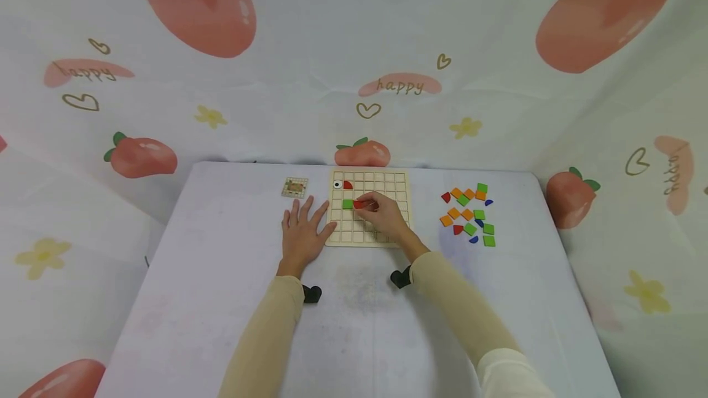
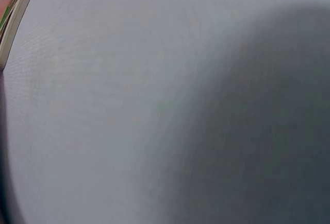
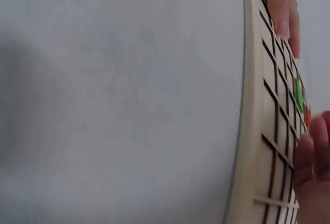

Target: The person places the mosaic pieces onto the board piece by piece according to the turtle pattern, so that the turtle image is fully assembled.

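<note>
A pale wooden grid board [image 1: 398,180] lies at the far middle of the table. My right hand [image 1: 383,217] is over it, thumb and fingers pinching a small red piece [image 1: 357,204] just right of a green square tile [image 1: 347,204]. In the top row sit a white disc with a black dot [image 1: 337,184] and a red quarter-round piece [image 1: 348,185]. My left hand [image 1: 303,232] rests with spread fingers at the board's left edge, its thumb on the board. In the right wrist view, the right hand's fingers [image 3: 314,147] partly hide the red piece.
Loose orange, green, red and blue tiles [image 1: 469,229] lie scattered to the right of the board. A small picture card [image 1: 295,187] lies to its left, near the left fingertips. Behind the table [image 1: 221,232] hangs a fruit-printed cloth [image 1: 310,48].
</note>
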The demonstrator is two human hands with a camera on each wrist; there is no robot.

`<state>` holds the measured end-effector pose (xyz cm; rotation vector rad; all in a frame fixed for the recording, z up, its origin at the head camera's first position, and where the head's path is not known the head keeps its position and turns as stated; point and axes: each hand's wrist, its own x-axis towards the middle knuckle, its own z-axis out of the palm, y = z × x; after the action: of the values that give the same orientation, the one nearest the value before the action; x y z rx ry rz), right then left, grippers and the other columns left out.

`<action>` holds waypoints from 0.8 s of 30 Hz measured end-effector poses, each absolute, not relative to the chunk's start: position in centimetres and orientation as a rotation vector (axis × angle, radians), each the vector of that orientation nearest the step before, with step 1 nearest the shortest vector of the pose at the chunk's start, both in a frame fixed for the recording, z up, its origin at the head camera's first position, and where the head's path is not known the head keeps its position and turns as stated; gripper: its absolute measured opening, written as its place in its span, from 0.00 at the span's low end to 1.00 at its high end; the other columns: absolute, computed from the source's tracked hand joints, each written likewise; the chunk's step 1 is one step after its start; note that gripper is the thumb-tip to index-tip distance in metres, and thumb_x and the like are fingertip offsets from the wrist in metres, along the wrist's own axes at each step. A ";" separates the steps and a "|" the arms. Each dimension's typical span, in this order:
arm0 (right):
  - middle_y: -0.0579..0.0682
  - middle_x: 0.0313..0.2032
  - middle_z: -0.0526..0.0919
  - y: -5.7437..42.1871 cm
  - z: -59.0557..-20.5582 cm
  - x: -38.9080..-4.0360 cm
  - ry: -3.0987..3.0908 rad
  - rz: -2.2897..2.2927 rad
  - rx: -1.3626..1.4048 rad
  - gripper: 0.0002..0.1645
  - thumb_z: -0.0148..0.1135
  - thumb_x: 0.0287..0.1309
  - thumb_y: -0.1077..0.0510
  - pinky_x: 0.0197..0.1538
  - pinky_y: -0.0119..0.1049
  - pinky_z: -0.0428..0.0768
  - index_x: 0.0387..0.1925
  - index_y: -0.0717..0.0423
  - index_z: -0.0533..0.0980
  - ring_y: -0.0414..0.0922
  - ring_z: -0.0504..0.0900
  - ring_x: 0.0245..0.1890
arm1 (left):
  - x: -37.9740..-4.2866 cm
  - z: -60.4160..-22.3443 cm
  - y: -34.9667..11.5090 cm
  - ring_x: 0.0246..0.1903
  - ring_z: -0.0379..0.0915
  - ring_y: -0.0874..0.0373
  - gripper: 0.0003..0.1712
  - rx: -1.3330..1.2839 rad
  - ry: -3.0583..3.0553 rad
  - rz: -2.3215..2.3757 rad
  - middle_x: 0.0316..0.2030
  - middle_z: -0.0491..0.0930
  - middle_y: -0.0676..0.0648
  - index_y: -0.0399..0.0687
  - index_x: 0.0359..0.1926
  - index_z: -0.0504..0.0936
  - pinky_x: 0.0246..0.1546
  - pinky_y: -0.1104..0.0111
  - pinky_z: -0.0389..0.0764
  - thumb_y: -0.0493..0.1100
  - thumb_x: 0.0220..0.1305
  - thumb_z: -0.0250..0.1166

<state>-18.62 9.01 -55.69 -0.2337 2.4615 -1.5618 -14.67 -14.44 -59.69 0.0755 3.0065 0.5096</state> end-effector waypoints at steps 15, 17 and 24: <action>0.48 0.36 0.78 6.7 -57.5 -18.5 2.734 -1.217 -0.380 0.17 0.75 0.57 0.48 0.43 0.34 0.73 0.48 0.46 0.86 0.43 0.74 0.36 | -14.7 -59.4 -14.5 0.83 0.28 0.42 0.40 0.084 3.004 0.525 0.83 0.44 0.49 0.76 0.79 0.55 0.80 0.40 0.36 0.77 0.71 0.42; 0.48 0.35 0.77 6.6 -57.6 -18.5 2.763 -1.180 -0.378 0.17 0.75 0.57 0.48 0.42 0.34 0.71 0.48 0.45 0.86 0.43 0.72 0.35 | -14.7 -59.4 -14.4 0.83 0.28 0.42 0.40 0.087 3.002 0.529 0.83 0.44 0.49 0.76 0.79 0.55 0.80 0.40 0.36 0.77 0.71 0.42; 0.49 0.36 0.78 6.4 -57.7 -18.4 2.790 -1.176 -0.385 0.17 0.76 0.57 0.49 0.41 0.35 0.71 0.48 0.46 0.86 0.44 0.72 0.35 | -14.6 -59.5 -14.4 0.83 0.29 0.41 0.40 0.078 3.013 0.518 0.82 0.45 0.49 0.76 0.79 0.55 0.80 0.39 0.36 0.76 0.71 0.42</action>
<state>-18.43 6.42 -57.73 -0.3846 2.7899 -1.1765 -14.61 -14.43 -59.52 0.0779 3.0130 0.5183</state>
